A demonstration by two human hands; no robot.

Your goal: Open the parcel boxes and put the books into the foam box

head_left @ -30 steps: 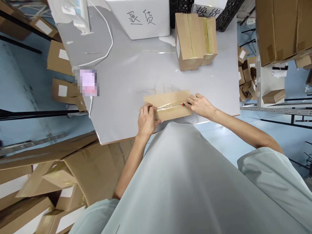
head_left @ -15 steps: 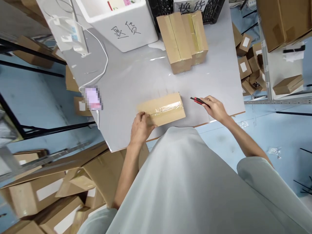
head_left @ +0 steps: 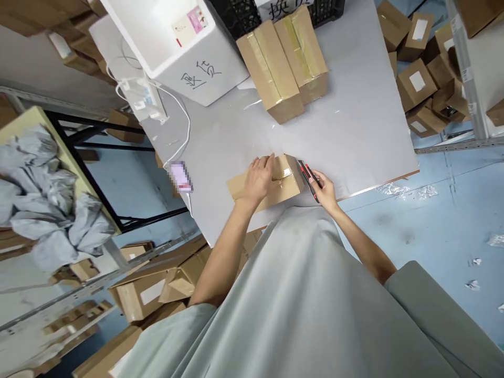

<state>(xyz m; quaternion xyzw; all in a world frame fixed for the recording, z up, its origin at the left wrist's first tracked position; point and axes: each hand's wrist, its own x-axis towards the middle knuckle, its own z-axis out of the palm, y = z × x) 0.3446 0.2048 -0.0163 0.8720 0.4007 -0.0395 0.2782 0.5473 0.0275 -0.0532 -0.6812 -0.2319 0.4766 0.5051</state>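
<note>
Sm. carton [head_left: 285,197]: lies flat on the grey worktable [head_left: 362,131], nr its front edge, just ahead of the wearer's torso; sits at a slight slant, R end raised toward the table's far side.
Clear tape [head_left: 286,172]: shiny, along the top seam nr the carton's R end; rest of seam mostly under the hand, can't tell if cut.
L hand [head_left: 259,179]: laid over carton top, fingers close together & pointing to the far side; thumb hidden, so can't tell if it pinches or just rests.
R hand [head_left: 325,193]: fingers curled round the box cutter, gripping it just beside the carton's R end.
Box cutter [head_left: 309,181]: red/blk, tip angled up-left; contact w/ carton unclear.
Taped cartons [head_left: 271,73]: two, side by side, beyond the sm. one, well apart from it.
White bin [head_left: 212,68]: far side, L of the pair, blk handwriting on front; pink/white card [head_left: 191,26] inside.
Blk crate [head_left: 242,18]: behind the pair, partly cut off.
Phone [head_left: 181,176]: table's L edge, blurred, white cable [head_left: 188,126] nr it.
Power strip [head_left: 147,100]: far L, white.
Grey bags [head_left: 59,194]: heaped on another surface, L.
Box pile [head_left: 417,81]: R, past table.
Plastic scraps [head_left: 394,190]: on blue floor, R.
</note>
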